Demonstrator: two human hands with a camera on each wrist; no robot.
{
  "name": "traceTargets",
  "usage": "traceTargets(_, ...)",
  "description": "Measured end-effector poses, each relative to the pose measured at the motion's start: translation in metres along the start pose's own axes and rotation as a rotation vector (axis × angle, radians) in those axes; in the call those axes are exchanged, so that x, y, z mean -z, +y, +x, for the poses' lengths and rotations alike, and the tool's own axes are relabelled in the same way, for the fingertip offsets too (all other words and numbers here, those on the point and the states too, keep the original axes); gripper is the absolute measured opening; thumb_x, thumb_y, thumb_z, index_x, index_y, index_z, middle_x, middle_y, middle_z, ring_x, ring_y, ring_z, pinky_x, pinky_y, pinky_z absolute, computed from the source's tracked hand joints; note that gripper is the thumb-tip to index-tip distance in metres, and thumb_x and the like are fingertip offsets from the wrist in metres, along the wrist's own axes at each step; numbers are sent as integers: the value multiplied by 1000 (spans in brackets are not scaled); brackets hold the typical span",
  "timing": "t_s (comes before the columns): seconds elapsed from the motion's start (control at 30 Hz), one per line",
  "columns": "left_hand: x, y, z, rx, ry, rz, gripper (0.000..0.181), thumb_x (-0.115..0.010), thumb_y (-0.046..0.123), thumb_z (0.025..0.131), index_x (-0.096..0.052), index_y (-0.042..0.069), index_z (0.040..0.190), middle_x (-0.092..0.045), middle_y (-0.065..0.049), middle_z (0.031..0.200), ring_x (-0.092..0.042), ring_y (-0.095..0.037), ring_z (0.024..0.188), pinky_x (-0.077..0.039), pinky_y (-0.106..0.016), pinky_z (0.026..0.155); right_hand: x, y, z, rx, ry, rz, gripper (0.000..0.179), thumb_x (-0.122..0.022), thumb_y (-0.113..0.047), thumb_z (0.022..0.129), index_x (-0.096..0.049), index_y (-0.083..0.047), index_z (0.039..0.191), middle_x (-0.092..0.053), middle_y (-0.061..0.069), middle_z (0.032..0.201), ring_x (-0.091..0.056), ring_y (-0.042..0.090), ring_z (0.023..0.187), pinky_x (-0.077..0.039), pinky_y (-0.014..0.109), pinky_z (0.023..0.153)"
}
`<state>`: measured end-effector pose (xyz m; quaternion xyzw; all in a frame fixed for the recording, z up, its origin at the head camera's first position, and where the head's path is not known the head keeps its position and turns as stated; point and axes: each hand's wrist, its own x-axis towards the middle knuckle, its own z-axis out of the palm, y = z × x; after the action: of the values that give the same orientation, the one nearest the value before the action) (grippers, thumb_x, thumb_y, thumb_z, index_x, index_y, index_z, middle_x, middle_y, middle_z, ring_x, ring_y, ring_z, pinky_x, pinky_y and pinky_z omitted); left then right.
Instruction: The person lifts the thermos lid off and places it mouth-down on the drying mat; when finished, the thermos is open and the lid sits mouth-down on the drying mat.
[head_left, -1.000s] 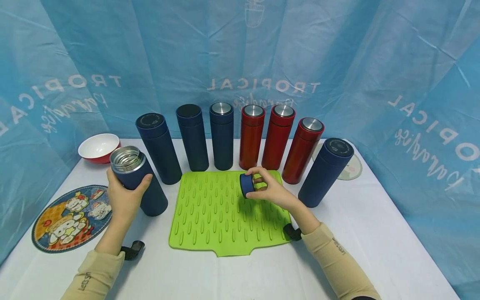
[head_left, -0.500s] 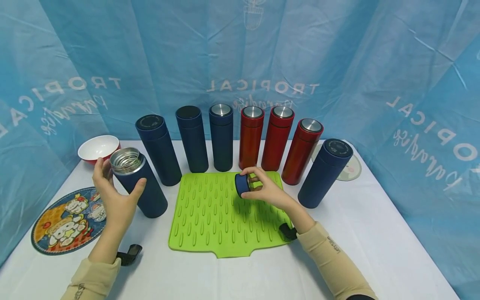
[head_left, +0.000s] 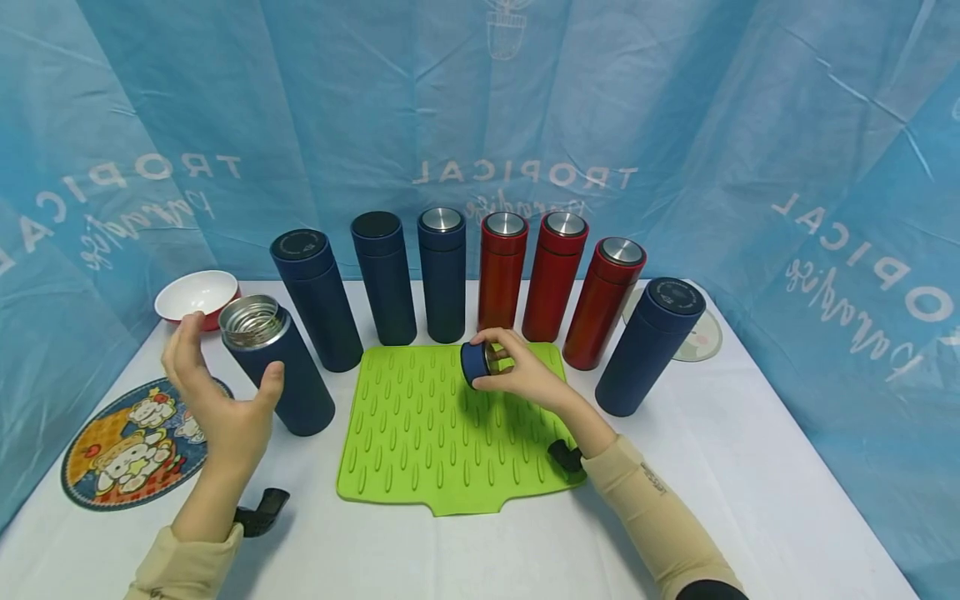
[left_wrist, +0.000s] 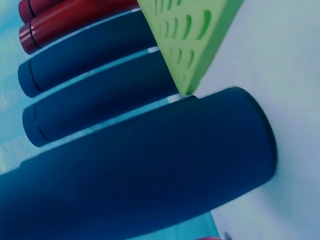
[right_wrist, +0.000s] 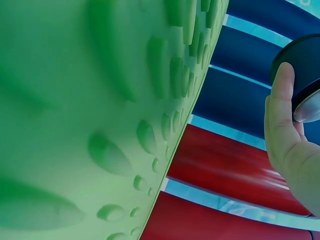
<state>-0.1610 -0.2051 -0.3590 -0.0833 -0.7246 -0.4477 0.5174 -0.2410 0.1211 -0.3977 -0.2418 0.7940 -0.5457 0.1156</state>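
An uncapped navy thermos (head_left: 288,367) stands upright at the left, its steel mouth bare. Beside it my left hand (head_left: 225,408) is held apart from the body, fingers and thumb spread, holding nothing. The same thermos (left_wrist: 150,165) fills much of the left wrist view, where the hand is not seen. Over the green mat, my right hand (head_left: 525,375) pinches a navy thermos lid (head_left: 474,364) between thumb and fingers, the lid turned on its side. In the right wrist view the lid (right_wrist: 300,65) shows a dark outer wall and a steel inner part.
Behind the green mat (head_left: 457,467) stand navy thermoses (head_left: 378,283) and red thermoses (head_left: 551,279) in an arc, all capped. Another capped navy thermos (head_left: 648,350) is at the right. A red-and-white bowl (head_left: 197,293) and a round cartoon placemat (head_left: 135,458) lie left.
My left hand has let go of the uncapped thermos and moved left, its fingers spreading. The right hand has carried the lid slightly left over the mat.
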Motion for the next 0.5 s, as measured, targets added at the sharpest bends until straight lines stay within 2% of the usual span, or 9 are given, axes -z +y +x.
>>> traceTargets(0.13,-6,10,-4,-86,7,36,90,-59,65,75,-35,-5,126,-36,-19,132,-26,-28,129,-15,-40,109,-1,0,4,-6,-2,18,49,-71,-14,80,-48,-22,122,-35,6,129,-41,29,109,-50,37,81)
traceTargets(0.27,-14,18,-10,-193,-17,45,74,-56,62,79,-40,8,126,-40,-18,128,-29,-34,128,-17,-48,108,-2,0,9,-11,-12,33,50,-71,-14,81,-48,-21,124,-34,9,129,-40,30,111,-51,36,79)
traceTargets(0.4,-23,17,-17,-307,-82,53,62,-55,57,82,-45,15,126,-45,-11,128,-32,-33,128,-19,-55,105,-3,-1,13,-12,-23,25,52,-71,-12,81,-46,-17,127,-32,12,130,-38,31,113,-50,34,79)
traceTargets(0.5,-27,10,-24,-348,-162,37,60,-56,54,83,-49,13,125,-48,-11,128,-34,-31,129,-21,-53,105,-4,-12,13,-24,-28,7,52,-69,-10,82,-45,-13,128,-31,14,131,-36,32,114,-49,33,80)
